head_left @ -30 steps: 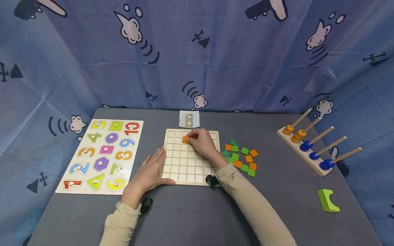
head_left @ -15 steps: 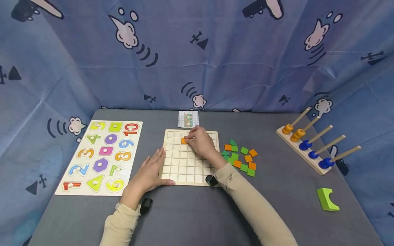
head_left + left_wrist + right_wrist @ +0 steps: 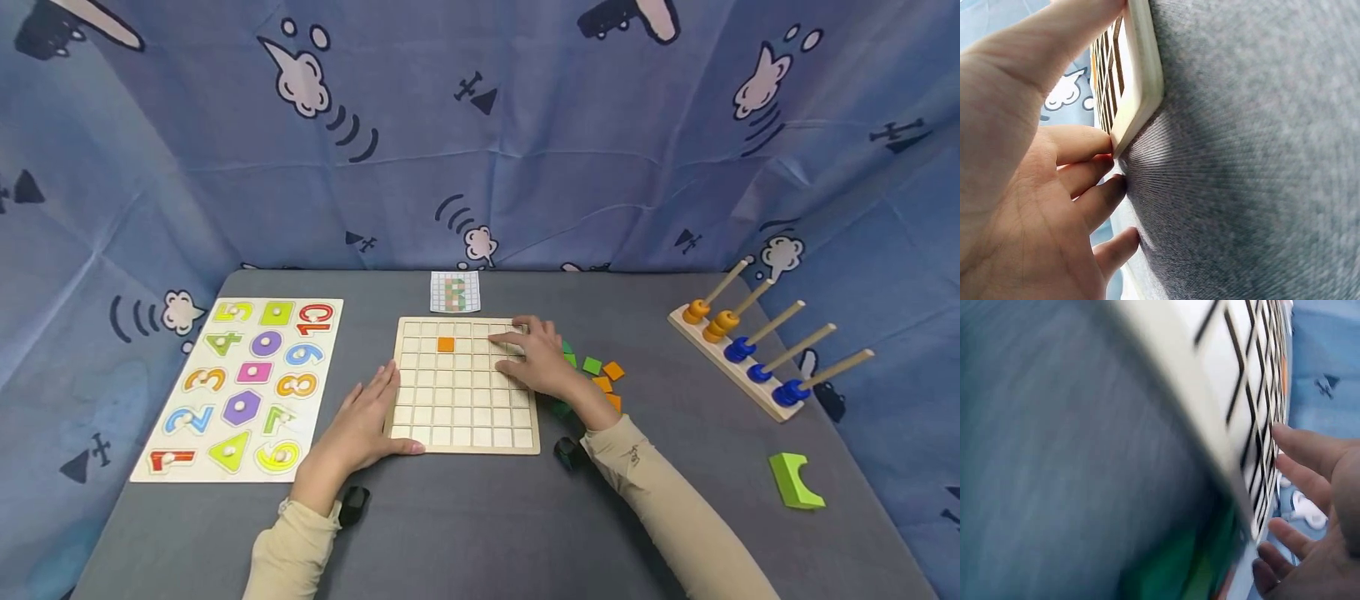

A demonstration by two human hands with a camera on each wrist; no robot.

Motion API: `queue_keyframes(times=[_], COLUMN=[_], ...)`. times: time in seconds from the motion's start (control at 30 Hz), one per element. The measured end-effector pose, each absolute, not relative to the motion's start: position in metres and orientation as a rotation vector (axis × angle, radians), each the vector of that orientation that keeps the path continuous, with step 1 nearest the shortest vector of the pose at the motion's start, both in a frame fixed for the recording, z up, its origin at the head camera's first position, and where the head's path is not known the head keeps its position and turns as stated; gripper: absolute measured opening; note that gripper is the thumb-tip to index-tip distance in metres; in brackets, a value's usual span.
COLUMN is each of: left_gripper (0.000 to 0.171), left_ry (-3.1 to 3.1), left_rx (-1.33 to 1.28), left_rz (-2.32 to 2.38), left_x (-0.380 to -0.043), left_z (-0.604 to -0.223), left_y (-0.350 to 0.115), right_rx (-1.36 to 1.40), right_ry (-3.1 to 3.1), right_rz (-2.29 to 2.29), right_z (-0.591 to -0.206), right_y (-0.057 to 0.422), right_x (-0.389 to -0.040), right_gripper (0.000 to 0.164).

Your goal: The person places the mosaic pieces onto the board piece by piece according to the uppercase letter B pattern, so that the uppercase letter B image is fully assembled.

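Observation:
A wooden grid board (image 3: 480, 451) lies on the grey table. One orange square tile (image 3: 446, 344) sits in a cell of its second row. My left hand (image 3: 360, 421) spans the board's lower left corner, fingers fairly straight along the left side and thumb at the front edge; the left wrist view shows the index fingertip at the corner's rim (image 3: 1147, 81). Over the board's right side is my right hand (image 3: 543, 358), fingers spread and holding nothing. Loose green and orange tiles (image 3: 592, 366) lie right of the board, partly hidden by that hand and wrist.
A small printed pattern card (image 3: 455, 292) lies behind the board. On the left is a number-and-shape puzzle (image 3: 217, 398). A peg stand with orange and blue rings (image 3: 738, 348) stands at the right, with a green notched block (image 3: 791, 482) nearer the front.
My right hand has let go of the orange tile, which now lies in its cell, and has moved right across the board. The left hand has stayed at the corner.

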State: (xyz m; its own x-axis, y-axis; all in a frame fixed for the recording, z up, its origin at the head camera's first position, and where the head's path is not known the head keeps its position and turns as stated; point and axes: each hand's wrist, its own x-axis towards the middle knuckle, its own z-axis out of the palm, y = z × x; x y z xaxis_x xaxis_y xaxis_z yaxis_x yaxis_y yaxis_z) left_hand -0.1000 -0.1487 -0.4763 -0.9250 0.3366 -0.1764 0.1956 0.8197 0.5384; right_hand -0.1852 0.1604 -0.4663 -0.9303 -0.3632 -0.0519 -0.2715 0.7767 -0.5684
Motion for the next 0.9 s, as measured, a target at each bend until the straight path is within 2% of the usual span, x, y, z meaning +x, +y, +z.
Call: queue_keyframes(times=[0.33,0.6,0.9], left_gripper=[0.124,0.124,0.125], left_ry=[2.748,2.745,2.752], left_rx=[0.419,0.413,0.432], left_rz=[0.774,0.784,0.794], left_x=[-0.1,-0.098,-0.098], left_z=[-0.476,-0.475,-0.476], left_y=[-0.149,-0.15,-0.151], right_rx=[-0.39,-0.318,-0.267], right_ry=[2.73,2.646,2.642], right_rz=[-0.875,-0.912,-0.931], right_z=[-0.46,-0.458,-0.46], right_y=[0.224,0.25,0.262], right_x=[-0.174,-0.172,-0.173], right_gripper=[0.059,0.063,0.052])
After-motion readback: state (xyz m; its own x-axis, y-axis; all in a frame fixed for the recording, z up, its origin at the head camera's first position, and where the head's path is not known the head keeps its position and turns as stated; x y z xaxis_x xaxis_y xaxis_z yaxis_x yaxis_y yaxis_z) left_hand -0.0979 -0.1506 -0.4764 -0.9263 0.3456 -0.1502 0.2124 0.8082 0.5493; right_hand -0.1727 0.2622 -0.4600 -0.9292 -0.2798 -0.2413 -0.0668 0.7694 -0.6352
